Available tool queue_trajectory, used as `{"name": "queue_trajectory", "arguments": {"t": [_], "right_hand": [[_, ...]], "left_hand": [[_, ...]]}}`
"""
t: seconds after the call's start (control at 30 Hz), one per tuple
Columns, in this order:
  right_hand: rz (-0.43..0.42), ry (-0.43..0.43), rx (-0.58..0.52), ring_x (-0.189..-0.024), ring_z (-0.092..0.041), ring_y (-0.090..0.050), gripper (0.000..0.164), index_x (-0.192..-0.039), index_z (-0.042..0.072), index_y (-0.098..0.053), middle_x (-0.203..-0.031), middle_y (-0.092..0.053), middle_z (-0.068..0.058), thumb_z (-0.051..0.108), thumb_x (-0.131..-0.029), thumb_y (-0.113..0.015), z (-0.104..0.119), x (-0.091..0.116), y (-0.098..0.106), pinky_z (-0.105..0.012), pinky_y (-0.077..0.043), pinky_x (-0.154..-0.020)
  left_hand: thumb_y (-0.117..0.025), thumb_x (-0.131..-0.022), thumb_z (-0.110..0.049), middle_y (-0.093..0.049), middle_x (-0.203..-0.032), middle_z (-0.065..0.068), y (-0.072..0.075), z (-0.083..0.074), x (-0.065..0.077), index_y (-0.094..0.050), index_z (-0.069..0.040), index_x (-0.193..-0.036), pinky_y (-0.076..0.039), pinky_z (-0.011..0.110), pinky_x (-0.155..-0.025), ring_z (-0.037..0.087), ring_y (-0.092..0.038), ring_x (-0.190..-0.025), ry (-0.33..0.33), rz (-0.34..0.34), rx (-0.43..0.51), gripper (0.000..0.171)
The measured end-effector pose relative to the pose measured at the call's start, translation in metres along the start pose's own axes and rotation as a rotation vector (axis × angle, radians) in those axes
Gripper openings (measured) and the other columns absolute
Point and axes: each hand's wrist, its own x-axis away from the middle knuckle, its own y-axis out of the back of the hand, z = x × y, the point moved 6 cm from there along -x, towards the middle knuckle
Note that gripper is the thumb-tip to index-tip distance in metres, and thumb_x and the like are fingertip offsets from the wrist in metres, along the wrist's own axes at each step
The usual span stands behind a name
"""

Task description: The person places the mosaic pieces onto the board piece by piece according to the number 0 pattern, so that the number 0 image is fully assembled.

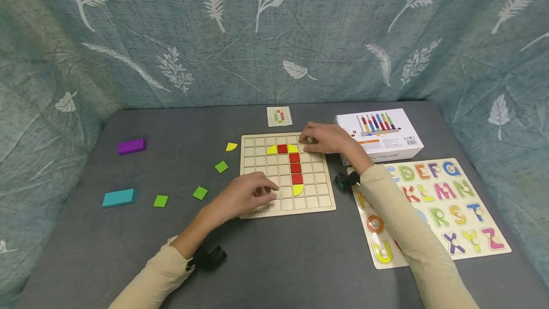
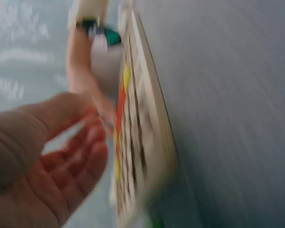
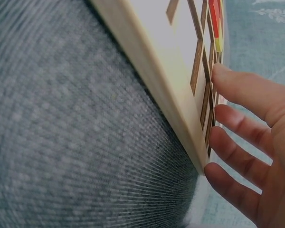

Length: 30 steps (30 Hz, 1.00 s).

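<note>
A wooden grid board (image 1: 315, 202) lies on the table. Several red square tiles (image 1: 296, 167) and yellow quarter-round tiles (image 1: 298, 190) sit in its cells as a hooked line. My left hand (image 1: 245, 195) hovers over the board's lower left, thumb and fingers loosely bent and apart; the left wrist view, blurred, shows nothing between them. At the upper right corner is my right hand (image 1: 328, 138), its relaxed fingers (image 3: 237, 178) at the board's edge and holding nothing. Left of the board lie a loose yellow quarter-round tile (image 1: 231, 147) and green square tiles (image 1: 199, 192).
A small pattern card (image 1: 279, 116) lies behind the board. To the right stand a white box (image 1: 377, 132) and an alphabet puzzle board (image 1: 437, 247), partly under my right sleeve. Purple (image 1: 132, 146) and teal (image 1: 118, 198) blocks lie far left. A curtain (image 1: 274, 61) backs the table.
</note>
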Motion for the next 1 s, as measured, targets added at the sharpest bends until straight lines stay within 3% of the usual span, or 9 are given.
{"name": "queue_trajectory", "arguments": {"t": [0.13,0.27,0.47,0.6,0.8,1.0], "right_hand": [[-0.003,0.005,-0.006,-0.09,-0.016,-0.059,0.028,-0.119,0.02,-0.067,-0.112,-0.06,-0.001,0.032,-0.095,-0.063,0.0,0.001,0.0,-0.036,-0.049,-0.076],[-0.008,0.015,-0.007,-0.09,-0.016,-0.059,0.028,-0.119,0.019,-0.067,-0.111,-0.06,-0.002,0.032,-0.095,-0.063,0.001,0.001,0.0,-0.036,-0.049,-0.077],[0.0,0.004,-0.01,-0.092,-0.016,-0.06,0.028,-0.12,0.02,-0.067,-0.112,-0.06,-0.001,0.033,-0.095,-0.062,0.001,0.001,-0.001,-0.037,-0.049,-0.078],[0.006,0.0,-0.011,-0.092,-0.016,-0.06,0.029,-0.12,0.02,-0.067,-0.113,-0.06,-0.001,0.034,-0.095,-0.062,-0.001,0.0,-0.001,-0.036,-0.049,-0.078],[0.014,-0.003,-0.015,-0.092,-0.016,-0.06,0.03,-0.121,0.02,-0.066,-0.114,-0.06,-0.002,0.034,-0.095,-0.062,-0.001,-0.001,0.0,-0.036,-0.049,-0.077],[0.016,0.0,-0.026,-0.095,-0.016,-0.061,0.03,-0.121,0.019,-0.067,-0.115,-0.06,-0.002,0.034,-0.095,-0.063,0.0,-0.002,-0.001,-0.037,-0.05,-0.08]], "left_hand": [[-0.07,-0.089,-0.017,-0.066,-0.089,-0.004,0.028,0.037,0.034,-0.073,-0.011,-0.109,-0.049,0.022,-0.067,0.002,-0.056,-0.075,0.026,-0.1,0.061,0.02],[-0.068,-0.092,-0.019,-0.067,-0.094,-0.002,0.055,0.075,0.071,-0.071,-0.011,-0.113,-0.05,0.021,-0.07,-0.001,-0.056,-0.079,0.152,-0.193,0.083,0.023],[-0.064,-0.095,-0.025,-0.067,-0.1,-0.001,0.082,0.105,0.116,-0.068,-0.014,-0.119,-0.049,0.015,-0.073,-0.006,-0.057,-0.084,0.299,-0.27,0.095,0.027],[-0.064,-0.095,-0.026,-0.066,-0.103,-0.006,0.088,0.113,0.132,-0.066,-0.015,-0.121,-0.049,0.015,-0.072,-0.006,-0.058,-0.085,0.321,-0.277,0.128,0.029],[-0.063,-0.095,-0.024,-0.062,-0.105,-0.017,0.095,0.126,0.141,-0.065,-0.01,-0.123,-0.05,0.018,-0.068,-0.006,-0.06,-0.085,0.33,-0.295,0.178,0.031],[-0.059,-0.098,-0.021,-0.062,-0.111,-0.012,0.098,0.135,0.151,-0.062,-0.007,-0.127,-0.047,0.01,-0.073,-0.013,-0.056,-0.093,0.324,-0.342,0.187,0.032]]}}
